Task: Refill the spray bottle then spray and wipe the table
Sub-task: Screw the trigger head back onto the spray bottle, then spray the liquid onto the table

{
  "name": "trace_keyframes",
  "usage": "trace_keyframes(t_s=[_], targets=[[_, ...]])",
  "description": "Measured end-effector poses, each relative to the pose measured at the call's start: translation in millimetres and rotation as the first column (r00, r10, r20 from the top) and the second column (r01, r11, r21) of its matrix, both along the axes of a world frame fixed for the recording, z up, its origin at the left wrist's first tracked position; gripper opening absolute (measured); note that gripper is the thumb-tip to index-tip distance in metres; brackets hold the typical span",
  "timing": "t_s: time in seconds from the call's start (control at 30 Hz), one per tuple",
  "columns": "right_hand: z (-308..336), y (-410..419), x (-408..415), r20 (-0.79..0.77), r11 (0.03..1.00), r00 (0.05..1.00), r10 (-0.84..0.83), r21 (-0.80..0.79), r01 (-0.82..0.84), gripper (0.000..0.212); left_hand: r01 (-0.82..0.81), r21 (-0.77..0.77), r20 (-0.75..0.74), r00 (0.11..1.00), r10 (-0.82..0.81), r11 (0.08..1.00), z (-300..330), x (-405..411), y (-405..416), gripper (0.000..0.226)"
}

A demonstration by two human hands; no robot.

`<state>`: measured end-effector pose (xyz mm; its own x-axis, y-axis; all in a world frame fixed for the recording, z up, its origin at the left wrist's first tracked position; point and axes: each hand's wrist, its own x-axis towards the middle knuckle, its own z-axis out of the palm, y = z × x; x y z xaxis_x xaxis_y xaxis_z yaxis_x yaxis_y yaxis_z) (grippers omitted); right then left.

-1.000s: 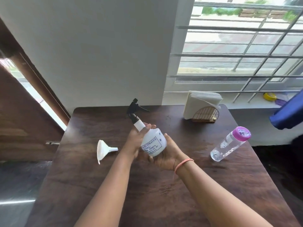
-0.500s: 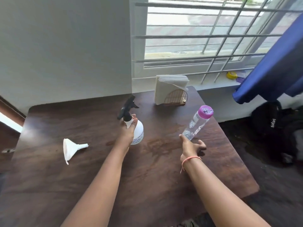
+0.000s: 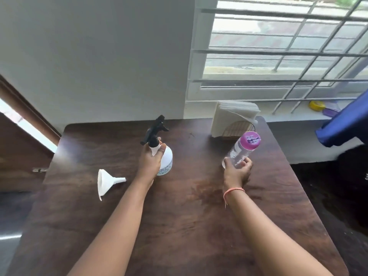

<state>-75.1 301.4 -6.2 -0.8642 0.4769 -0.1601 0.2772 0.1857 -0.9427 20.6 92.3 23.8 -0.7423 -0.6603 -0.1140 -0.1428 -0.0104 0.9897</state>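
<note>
The white spray bottle (image 3: 166, 159) with a black trigger head stands on the dark wooden table (image 3: 179, 226) near the middle. My left hand (image 3: 150, 161) grips its neck and shoulder. To the right, my right hand (image 3: 238, 171) holds the lower end of a clear water bottle (image 3: 240, 151) with a pink cap, which is tilted and raised off the table. A white funnel (image 3: 106, 182) lies on its side left of the spray bottle.
A holder with white napkins (image 3: 231, 120) stands at the table's far right edge under the barred window. A blue curtain (image 3: 346, 124) hangs at the right. A dark bag sits on the floor right of the table. A door is at the left.
My right hand let go of the spray bottle, reached right and took hold of the water bottle, lifting it. My left hand kept the spray bottle, which now stands on the table.
</note>
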Motion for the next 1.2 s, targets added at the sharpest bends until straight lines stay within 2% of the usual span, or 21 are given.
trace_keyframes(t_s=[0.07, 0.17, 0.27, 0.4, 0.5, 0.6, 0.73, 0.83, 0.93, 1.03, 1.1, 1.2], targets=[[3, -36, -5, -0.051, 0.987, 0.988, 0.143, -0.060, -0.146, 0.041, -0.041, -0.041, 0.008, 0.999, 0.041, 0.998, 2, -1, -25, 0.016], [13, -88, -8, -0.041, 0.918, 0.917, 0.396, -0.011, -0.397, 0.042, -0.107, -0.130, 0.060, 0.992, 0.115, 0.986, -1, -1, -69, 0.009], [19, -140, -11, -0.073, 0.819, 0.816, 0.574, 0.028, -0.573, 0.040, -0.154, -0.204, 0.138, 0.973, 0.184, 0.967, -10, -2, -114, 0.029], [19, -198, -17, -0.043, 0.668, 0.666, 0.744, 0.055, -0.742, 0.043, -0.200, -0.237, 0.219, 0.942, 0.253, 0.951, -18, -6, -164, 0.045], [13, -225, -18, -0.029, 0.595, 0.594, 0.804, 0.046, -0.803, 0.046, -0.212, -0.232, 0.249, 0.930, 0.269, 0.949, -21, -9, -193, 0.050], [6, -244, -17, -0.019, 0.555, 0.555, 0.832, 0.012, -0.832, 0.036, -0.206, -0.234, 0.267, 0.926, 0.267, 0.950, -23, -11, -217, 0.055], [-6, -260, -15, -0.008, 0.541, 0.541, 0.841, 0.057, -0.839, 0.036, -0.207, -0.158, 0.228, 0.944, 0.240, 0.965, -29, -9, -234, 0.024], [-15, -264, -14, -0.008, 0.556, 0.557, 0.830, 0.083, -0.827, 0.039, -0.197, -0.134, 0.220, 0.950, 0.223, 0.971, -38, -10, -236, 0.018], [-16, -265, -16, -0.009, 0.542, 0.544, 0.839, 0.097, -0.835, 0.040, -0.195, -0.134, 0.209, 0.953, 0.220, 0.972, -42, -12, -236, 0.025], [-21, -266, -15, -0.008, 0.543, 0.545, 0.839, 0.099, -0.834, 0.038, -0.192, -0.156, 0.226, 0.948, 0.224, 0.969, -50, -13, -238, 0.049], [-26, -264, -14, 0.001, 0.539, 0.541, 0.841, 0.091, -0.838, 0.038, -0.172, -0.199, 0.249, 0.943, 0.219, 0.965, -48, -10, -234, 0.056], [-31, -261, -13, 0.030, 0.518, 0.522, 0.852, 0.081, -0.851, 0.050, -0.122, -0.266, 0.290, 0.936, 0.200, 0.956, -46, 6, -231, 0.064]])
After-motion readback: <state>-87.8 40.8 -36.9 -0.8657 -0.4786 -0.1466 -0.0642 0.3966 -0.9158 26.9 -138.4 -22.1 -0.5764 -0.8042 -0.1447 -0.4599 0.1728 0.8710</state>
